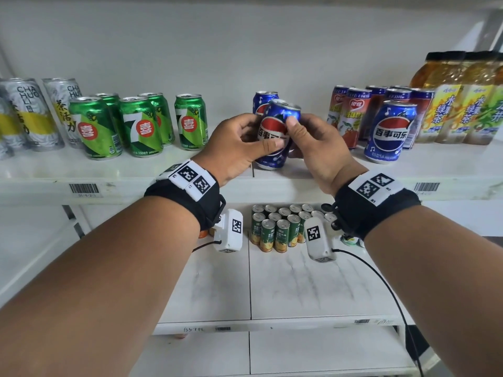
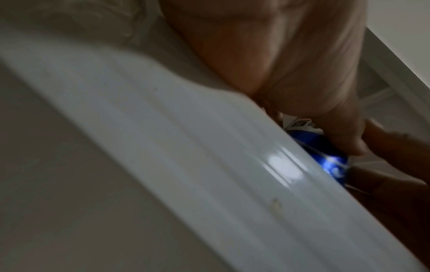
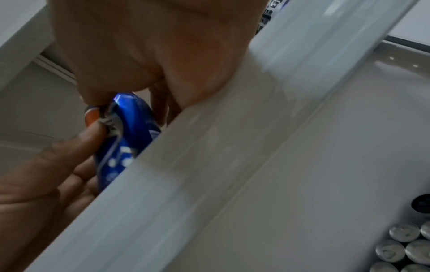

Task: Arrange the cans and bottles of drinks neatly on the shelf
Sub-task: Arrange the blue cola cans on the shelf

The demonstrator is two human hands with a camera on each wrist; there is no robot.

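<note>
Both hands grip a tilted Pepsi can; only head view shows its label.

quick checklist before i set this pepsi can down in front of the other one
1. Both hands on can: left hand and right hand grip the held Pepsi can: ok.
2. Can upright: tilted right: not ok.
3. Base on shelf: cannot tell.
4. Label facing front: ok.
5. Lined up with rear Pepsi can: ok.
6. Clear of the third Pepsi can at right: ok.
</note>
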